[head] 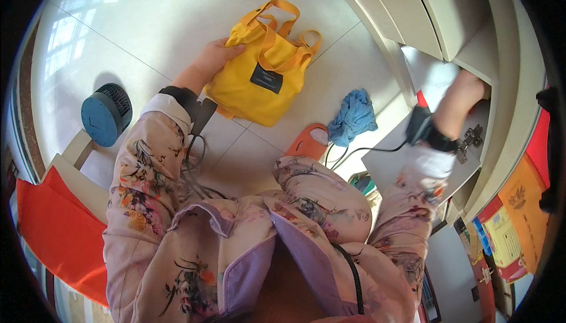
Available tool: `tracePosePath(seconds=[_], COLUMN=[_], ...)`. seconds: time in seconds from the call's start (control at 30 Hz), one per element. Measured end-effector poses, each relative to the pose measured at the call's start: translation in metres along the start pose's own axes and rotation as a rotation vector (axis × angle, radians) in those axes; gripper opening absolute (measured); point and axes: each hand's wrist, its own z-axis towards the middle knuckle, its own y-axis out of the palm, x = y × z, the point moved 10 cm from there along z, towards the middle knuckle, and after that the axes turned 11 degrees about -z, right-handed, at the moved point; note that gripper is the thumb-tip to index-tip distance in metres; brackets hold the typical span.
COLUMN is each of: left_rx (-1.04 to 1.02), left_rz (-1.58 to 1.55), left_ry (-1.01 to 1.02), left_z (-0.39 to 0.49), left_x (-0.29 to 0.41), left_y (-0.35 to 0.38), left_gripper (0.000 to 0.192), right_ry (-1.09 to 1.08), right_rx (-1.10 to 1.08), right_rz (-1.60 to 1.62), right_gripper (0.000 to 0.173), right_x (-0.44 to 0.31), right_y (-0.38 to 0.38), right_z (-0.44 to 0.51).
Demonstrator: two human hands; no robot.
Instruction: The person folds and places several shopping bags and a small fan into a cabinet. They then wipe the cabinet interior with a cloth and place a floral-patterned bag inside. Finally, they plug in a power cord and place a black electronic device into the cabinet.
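Observation:
My left hand (221, 55) grips the upper side of a yellow fabric tote bag (247, 88), thumb lying on its front. The bag has handles of yellow webbing and a black patch bearing writing. It leans over the pale tiled floor; whether it rests there I cannot tell. At the right, my right hand (468, 85) reaches into an open white cabinet (474, 51). It is blurred and the fingers are hidden inside, so anything held there is out of sight. Below that wrist, the cabinet door (433, 146) with its metal hinge (471, 139) hangs open.
A crumpled blue cloth (353, 117) lies on the floor beside an orange slipper (309, 141). Left stands a round blue device with a black grille (106, 115), near a red cloth (62, 234). Black cables (371, 148) trail from both wrist straps. Boxes (502, 237) stand far right.

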Motion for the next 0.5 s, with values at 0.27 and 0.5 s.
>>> tracePosePath(seconds=[0.27, 0.5], left_rx=[-0.246, -0.496], left_rz=[-0.003, -0.108], left_ry=[0.023, 0.066], left_z=[-0.039, -0.086], left_x=[0.035, 0.051], left_y=[0.068, 0.140], left_gripper=[0.040, 0.042], right_ry=[-0.513, -0.464], right_rx=[-0.322, -0.947], right_rz=[0.284, 0.403], right_gripper=[0.085, 0.114], right_x=[-0.211, -0.243], right_y=[-0.019, 0.019], right_z=[-0.156, -0.195])
